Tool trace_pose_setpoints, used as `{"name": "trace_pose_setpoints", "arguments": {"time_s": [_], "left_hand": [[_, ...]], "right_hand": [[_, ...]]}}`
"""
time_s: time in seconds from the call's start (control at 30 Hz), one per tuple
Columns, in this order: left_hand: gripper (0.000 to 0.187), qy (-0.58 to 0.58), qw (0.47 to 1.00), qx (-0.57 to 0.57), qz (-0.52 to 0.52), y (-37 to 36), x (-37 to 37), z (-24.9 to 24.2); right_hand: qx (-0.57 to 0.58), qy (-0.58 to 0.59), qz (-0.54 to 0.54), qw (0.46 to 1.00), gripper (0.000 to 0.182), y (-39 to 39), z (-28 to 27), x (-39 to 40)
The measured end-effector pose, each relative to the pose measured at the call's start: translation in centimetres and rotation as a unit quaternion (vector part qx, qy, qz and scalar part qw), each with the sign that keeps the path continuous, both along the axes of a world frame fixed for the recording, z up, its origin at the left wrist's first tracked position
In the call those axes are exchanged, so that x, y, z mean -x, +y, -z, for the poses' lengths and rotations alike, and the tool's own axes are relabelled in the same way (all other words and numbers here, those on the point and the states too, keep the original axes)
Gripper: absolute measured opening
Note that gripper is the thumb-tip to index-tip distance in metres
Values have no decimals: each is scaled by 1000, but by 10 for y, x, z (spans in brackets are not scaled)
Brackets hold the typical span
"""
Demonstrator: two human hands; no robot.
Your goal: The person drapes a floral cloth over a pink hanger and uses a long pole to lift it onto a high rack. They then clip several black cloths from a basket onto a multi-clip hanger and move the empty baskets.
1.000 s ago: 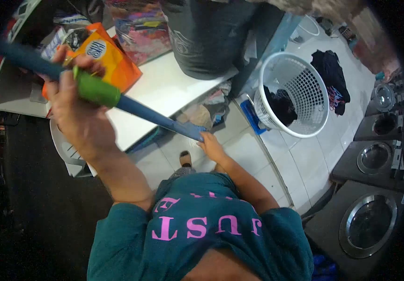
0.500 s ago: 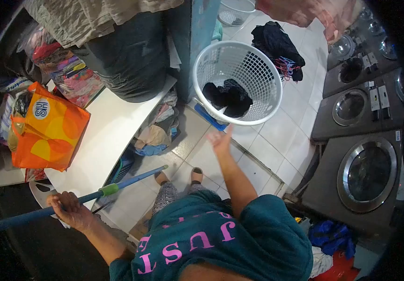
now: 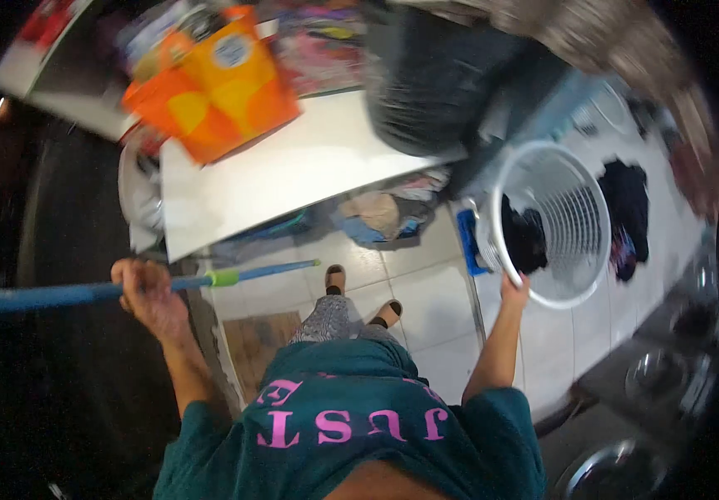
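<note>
My left hand [image 3: 152, 302], on the left, is wrapped round a long blue pole [image 3: 59, 297] with a bright green collar [image 3: 224, 277]. The pole lies nearly level across the view, and its far left end runs out of frame. My right hand [image 3: 515, 289] grips the near rim of a round white plastic laundry basket [image 3: 578, 229], which leans to one side. Inside it lies dark clothing [image 3: 524, 237]. A blue flat object [image 3: 469, 242] is on the floor beside the basket.
A white table [image 3: 268, 167] holds an orange bag [image 3: 226, 92] and a large black bag [image 3: 426, 92]. Clothes [image 3: 384, 212] are heaped beneath it. Another dark clothes pile [image 3: 626, 208] lies beyond the basket. Front-loading machines [image 3: 618, 475] line the right side.
My right hand has gone from open beside the basket to gripping its rim, and the basket has tipped. The view has swung left. My left hand still holds the pole.
</note>
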State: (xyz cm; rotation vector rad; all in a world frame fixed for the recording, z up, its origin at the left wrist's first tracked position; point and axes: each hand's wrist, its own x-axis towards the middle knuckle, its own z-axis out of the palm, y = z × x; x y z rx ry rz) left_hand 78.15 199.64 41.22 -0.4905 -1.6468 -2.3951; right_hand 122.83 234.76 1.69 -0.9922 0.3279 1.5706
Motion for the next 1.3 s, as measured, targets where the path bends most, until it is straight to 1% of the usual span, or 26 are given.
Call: {"name": "trace_pose_setpoints", "arguments": {"time_s": [0.03, 0.07, 0.1, 0.13, 0.17, 0.23, 0.27, 0.3, 0.33, 0.37, 0.4, 0.47, 0.57, 0.6, 0.67, 0.7, 0.8, 0.83, 0.87, 0.93, 1.0, 1.03, 1.1, 1.17, 1.2, 1.3], "left_hand": [[11, 47, 998, 32, 23, -14, 8, 6], [12, 66, 995, 18, 68, -25, 16, 9], [12, 72, 996, 32, 49, -24, 22, 10], [12, 79, 995, 44, 32, -28, 26, 11], [12, 76, 996, 46, 17, -34, 26, 11], [13, 63, 997, 22, -33, -43, 33, 13], [13, 61, 997, 21, -38, -48, 36, 15], [13, 52, 996, 21, -65, -54, 41, 18], [12, 44, 995, 19, -91, -60, 47, 20], [12, 43, 994, 17, -95, -63, 54, 22], [12, 44, 995, 11, -94, -64, 59, 24], [12, 45, 994, 3, -103, -74, 69, 30], [12, 30, 993, 23, -109, -97, 91, 39], [12, 28, 993, 21, -113, -110, 100, 40], [13, 10, 993, 13, -121, -137, 120, 45], [13, 7, 993, 10, -120, -153, 129, 45], [14, -15, 990, -28, -141, -199, 157, 50], [14, -10, 990, -23, -135, -213, 164, 52], [15, -4, 991, -17, -132, -227, 171, 55], [15, -14, 991, -24, -132, -251, 184, 60], [14, -19, 992, -21, -127, -267, 194, 64], [14, -19, 991, -21, -127, -271, 199, 66], [16, -14, 994, 6, -111, -279, 205, 69], [13, -9, 995, 5, -101, -281, 209, 70], [10, -3, 996, 2, -92, -283, 212, 72], [11, -9, 998, 6, -64, -278, 217, 78]], "right_hand": [[-56, 37, -35, 997, 22, 9, 53, -37], [-36, 12, -16, 999, 26, -7, 27, -34], [-2, -35, -21, 999, 29, -19, 15, -36], [-15, -82, -52, 995, 21, -39, 6, -39], [-133, -242, -125, 953, 21, -80, -25, -30], [-134, -332, -230, 905, 22, -135, -90, -19], [-240, -426, -314, 814, 25, -158, -94, -34], [-338, -503, -386, 695, 29, -175, -96, -40], [-150, -340, -318, 872, 32, -181, -121, -24], [56, -144, -221, 963, 36, -189, -152, -5], [-40, -144, -284, 947, 44, -209, -164, 4], [28, -139, -308, 941, 48, -225, -199, 40], [47, -81, -380, 920, 55, -249, -216, 89], [46, -84, -382, 919, 55, -260, -226, 114], [69, -102, -442, 889, 60, -280, -245, 173], [67, -106, -440, 889, 60, -289, -247, 198], [43, -20, -484, 874, 63, -311, -246, 274], [42, -20, -504, 863, 63, -318, -248, 305], [35, -3, -500, 865, 66, -326, -235, 332], [14, 11, -549, 835, 78, -341, -231, 394], [-3, 24, -572, 820, 82, -355, -204, 450], [23, 23, -564, 825, 71, -362, -199, 480], [-42, -10, -606, 794, 28, -380, -204, 535], [-72, -20, -625, 777, 28, -392, -182, 579], [-82, -11, -616, 783, 29, -398, -170, 598], [-179, 38, -618, 765, 38, -395, -171, 647]]}}
